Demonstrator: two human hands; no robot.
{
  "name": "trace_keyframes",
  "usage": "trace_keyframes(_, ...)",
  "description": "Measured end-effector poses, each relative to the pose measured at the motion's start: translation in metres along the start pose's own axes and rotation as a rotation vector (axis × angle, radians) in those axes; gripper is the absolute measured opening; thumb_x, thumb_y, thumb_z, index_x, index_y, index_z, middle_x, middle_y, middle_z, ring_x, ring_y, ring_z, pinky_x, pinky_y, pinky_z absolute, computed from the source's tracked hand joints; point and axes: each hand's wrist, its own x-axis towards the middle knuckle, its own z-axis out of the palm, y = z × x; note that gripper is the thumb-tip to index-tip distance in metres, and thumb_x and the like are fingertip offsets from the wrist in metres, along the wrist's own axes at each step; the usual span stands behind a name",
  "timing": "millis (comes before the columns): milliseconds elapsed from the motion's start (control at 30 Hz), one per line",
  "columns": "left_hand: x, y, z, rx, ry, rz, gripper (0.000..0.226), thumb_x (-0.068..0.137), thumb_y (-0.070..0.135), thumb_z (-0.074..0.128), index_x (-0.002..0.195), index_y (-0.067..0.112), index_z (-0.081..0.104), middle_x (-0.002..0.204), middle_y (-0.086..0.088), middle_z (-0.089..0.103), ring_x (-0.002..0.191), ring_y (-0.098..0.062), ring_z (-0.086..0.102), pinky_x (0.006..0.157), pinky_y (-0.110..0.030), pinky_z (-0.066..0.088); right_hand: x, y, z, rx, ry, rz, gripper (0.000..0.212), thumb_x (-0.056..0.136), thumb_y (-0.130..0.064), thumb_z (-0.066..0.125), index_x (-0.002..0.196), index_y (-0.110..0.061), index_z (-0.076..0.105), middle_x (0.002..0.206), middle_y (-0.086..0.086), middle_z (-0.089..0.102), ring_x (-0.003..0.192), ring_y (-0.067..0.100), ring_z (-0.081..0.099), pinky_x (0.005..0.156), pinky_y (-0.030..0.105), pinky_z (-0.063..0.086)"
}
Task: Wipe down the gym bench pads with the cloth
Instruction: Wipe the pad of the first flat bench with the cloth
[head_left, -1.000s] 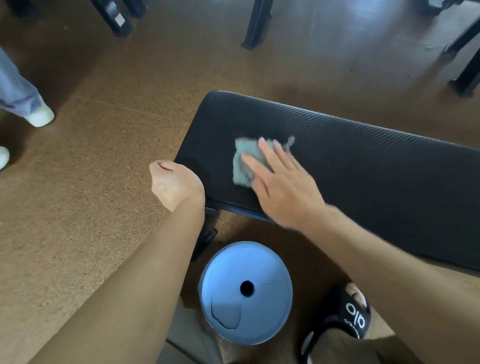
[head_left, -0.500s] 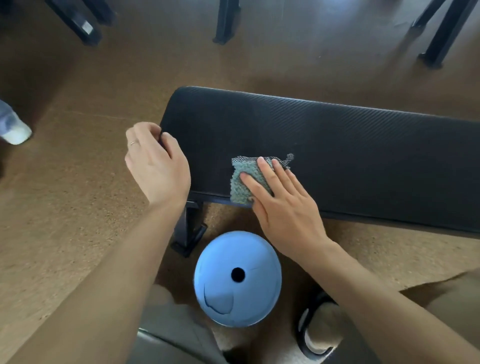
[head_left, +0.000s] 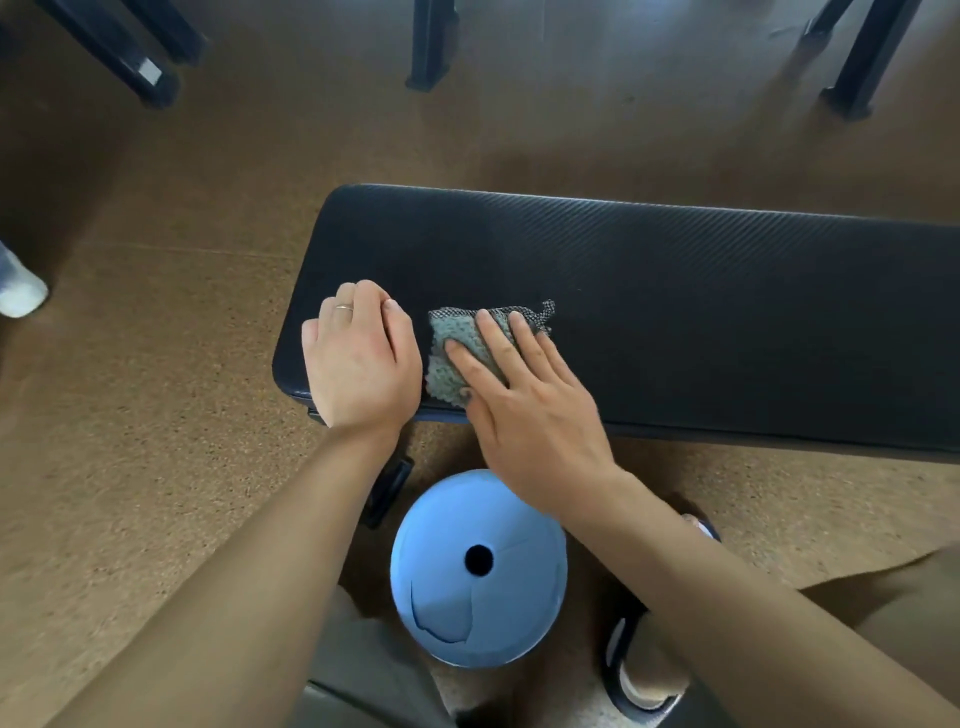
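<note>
Cloth (head_left: 470, 348), a folded grey-green knitted square with a darker mesh edge, lies flat on the black bench pad (head_left: 675, 291) close to the pad's left end and near edge. The right hand (head_left: 524, 410) presses it down with straight, slightly spread fingers (head_left: 493, 338); nothing is curled round the cloth, it is simply pinned under the fingertips. The left hand (head_left: 361, 358) rests on the pad just to the left of the cloth, at the near left corner, its fingers bent downward against the surface and a ring visible on one of them; it appears to steady the pad and grips nothing that can be seen.

What matters for the next stroke is the pad's long axis: it runs left to right, and nearly all of its length stretches away to the right of the cloth, out past the frame edge. The right hand is the one on the cloth, so a sweep rightward along that axis looks the natural move, while the strip toward the far edge also seems untouched.

On the cork-coloured floor (head_left: 156, 415) below, near the person, sits a round blue object with a centre hole (head_left: 478, 569).
</note>
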Motion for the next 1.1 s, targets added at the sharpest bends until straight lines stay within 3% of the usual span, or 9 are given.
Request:
trace_keyframes(67,-0.001,-0.002,0.001,0.006,-0.004,0.005,0.027,0.102,0.022,0.034,0.085,0.012,0.052,0.081,-0.002,0.054,0.073,-0.021,0.047,0.075,-0.038,0.034,-0.013,0.027,-0.007,-0.037,-0.023,0.029,0.054,0.109,-0.043,0.024,0.163,-0.034,0.022,0.172,0.002,0.014,0.159,0.026,0.008,0.13,0.043,0.01)
trace_keyframes(167,-0.002,-0.004,0.003,0.02,-0.002,0.019,0.028,0.102,0.022,0.034,0.082,0.012,0.052,0.077,-0.002,0.053,0.069,-0.021,0.046,0.073,-0.034,0.03,-0.033,0.07,-0.021,-0.056,-0.033,0.225,0.055,0.108,-0.046,0.017,0.163,-0.038,0.019,0.173,-0.001,0.009,0.16,0.022,0.003,0.13,0.04,0.005)
trace_keyframes(267,-0.002,-0.002,0.004,0.033,-0.009,0.026,0.029,0.102,0.023,0.033,0.081,0.012,0.05,0.076,-0.002,0.052,0.068,-0.02,0.045,0.073,-0.034,0.031,-0.03,0.064,-0.02,-0.004,-0.033,0.34,0.06,0.105,-0.046,0.01,0.164,-0.036,0.016,0.173,0.0,0.003,0.16,0.024,-0.005,0.129,0.042,-0.001)
trace_keyframes(433,-0.002,-0.002,0.005,0.043,-0.006,0.02,0.025,0.101,0.02,0.037,0.079,0.012,0.046,0.076,-0.004,0.051,0.067,-0.024,0.043,0.072,-0.04,0.032,0.002,-0.004,0.0,0.037,-0.015,0.052,0.055,0.106,-0.041,0.028,0.161,-0.033,0.032,0.172,0.004,0.017,0.159,0.035,0.005,0.129,0.05,0.005)
trace_keyframes(567,-0.003,-0.003,0.005,0.06,-0.01,0.01,0.026,0.102,0.02,0.036,0.082,0.01,0.049,0.078,-0.006,0.052,0.069,-0.026,0.044,0.073,-0.041,0.032,-0.001,0.008,-0.002,0.024,-0.022,-0.062,0.056,0.106,-0.04,0.024,0.161,-0.033,0.031,0.172,0.004,0.018,0.159,0.032,0.009,0.129,0.047,0.01)
trace_keyframes(800,-0.004,0.002,0.003,0.073,-0.012,-0.001,0.032,0.104,0.023,0.032,0.082,0.012,0.052,0.074,-0.003,0.052,0.067,-0.022,0.046,0.073,-0.037,0.033,-0.066,0.046,-0.012,-0.03,-0.045,0.145,0.055,0.108,-0.039,0.026,0.162,-0.032,0.027,0.171,0.004,0.016,0.159,0.029,0.008,0.129,0.047,0.013)
trace_keyframes(933,-0.002,0.004,0.003,0.075,-0.03,0.013,0.029,0.103,0.024,0.032,0.079,0.015,0.047,0.072,-0.001,0.049,0.066,-0.021,0.044,0.072,-0.038,0.033,-0.014,0.043,-0.019,0.01,-0.077,0.087,0.056,0.108,-0.044,0.017,0.163,-0.034,0.02,0.173,0.003,0.009,0.16,0.03,0.003,0.13,0.045,0.004)
trace_keyframes(1100,0.0,0.006,0.0,0.096,-0.075,0.005,0.031,0.102,0.027,0.03,0.078,0.017,0.046,0.072,0.0,0.051,0.067,-0.022,0.045,0.074,-0.04,0.037,0.102,0.062,-0.029,0.081,-0.171,0.176,0.056,0.109,-0.043,0.015,0.165,-0.036,0.011,0.174,0.003,-0.004,0.159,0.028,-0.007,0.129,0.045,-0.003)
